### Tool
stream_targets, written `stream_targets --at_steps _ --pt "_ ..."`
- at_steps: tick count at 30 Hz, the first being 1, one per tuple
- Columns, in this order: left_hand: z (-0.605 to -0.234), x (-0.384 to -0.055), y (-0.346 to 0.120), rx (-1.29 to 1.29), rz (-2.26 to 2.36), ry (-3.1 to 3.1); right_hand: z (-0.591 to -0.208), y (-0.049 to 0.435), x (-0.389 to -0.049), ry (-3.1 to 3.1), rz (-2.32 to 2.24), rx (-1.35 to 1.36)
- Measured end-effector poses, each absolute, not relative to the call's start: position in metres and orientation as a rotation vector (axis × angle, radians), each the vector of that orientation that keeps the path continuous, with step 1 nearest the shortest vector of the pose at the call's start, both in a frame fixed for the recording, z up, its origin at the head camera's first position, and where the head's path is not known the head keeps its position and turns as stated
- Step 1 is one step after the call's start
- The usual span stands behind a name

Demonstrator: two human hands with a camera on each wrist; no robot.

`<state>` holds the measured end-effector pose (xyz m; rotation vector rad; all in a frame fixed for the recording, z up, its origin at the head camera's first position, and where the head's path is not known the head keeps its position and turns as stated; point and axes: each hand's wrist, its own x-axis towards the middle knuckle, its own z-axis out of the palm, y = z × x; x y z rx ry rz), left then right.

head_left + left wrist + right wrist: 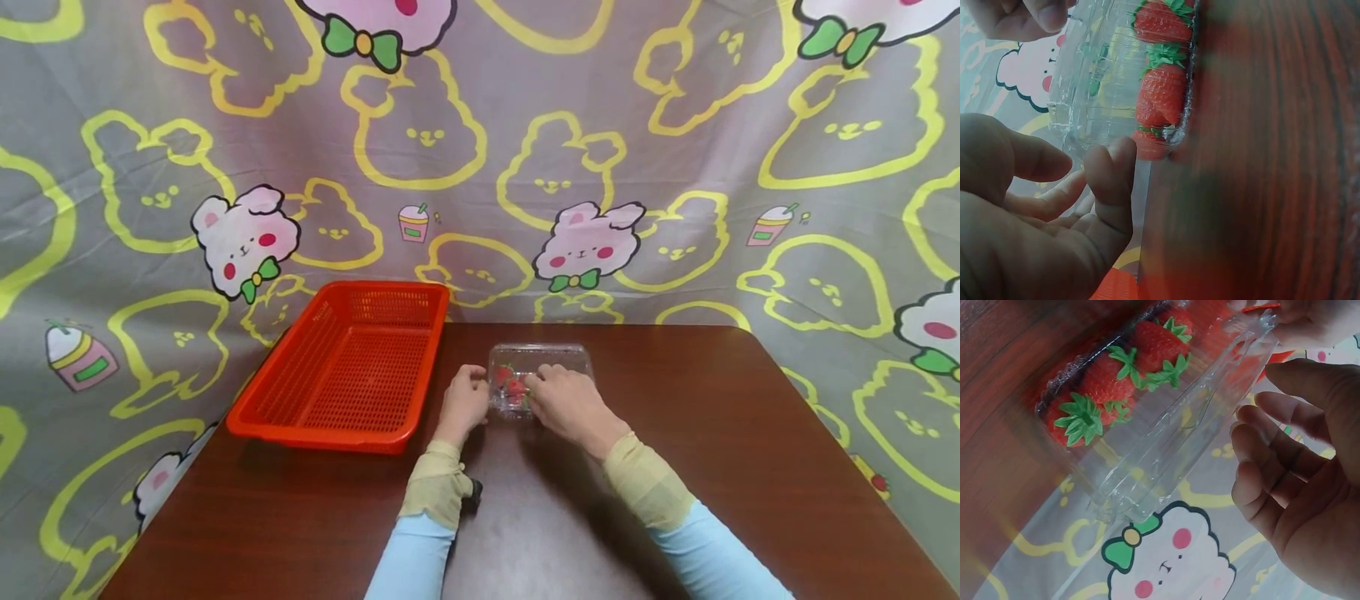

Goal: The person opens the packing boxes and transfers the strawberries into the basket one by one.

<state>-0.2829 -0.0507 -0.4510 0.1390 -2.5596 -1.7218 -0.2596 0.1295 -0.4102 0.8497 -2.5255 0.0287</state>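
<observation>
A clear plastic box (551, 356) with several red strawberries (1107, 378) inside sits on the table, and green leafy tops show through its wall. My left hand (463, 407) is at the box's left side, fingers loosely bent, with fingertips (1124, 150) right at a corner in the left wrist view. On the other side, my right hand (573, 407) reaches over the front right of the box and hides part of it in the head view. Its fingers (1250, 481) are relaxed and apart beside the box's edge in the right wrist view, with nothing between them.
To the left on the brown table (720, 433) stands a red plastic basket (322, 433) with slotted sides and floor. A grey cloth (480, 100) with yellow outlines and cartoon animals hangs behind the table and along its sides.
</observation>
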Motion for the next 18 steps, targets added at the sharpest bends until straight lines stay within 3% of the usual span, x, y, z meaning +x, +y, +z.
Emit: stream_targets --at_steps 18 --pt "-0.461 -0.292 -0.062 0.17 -2.122 -2.478 -0.426 0.113 -0.255 -2.403 -0.131 0.915"
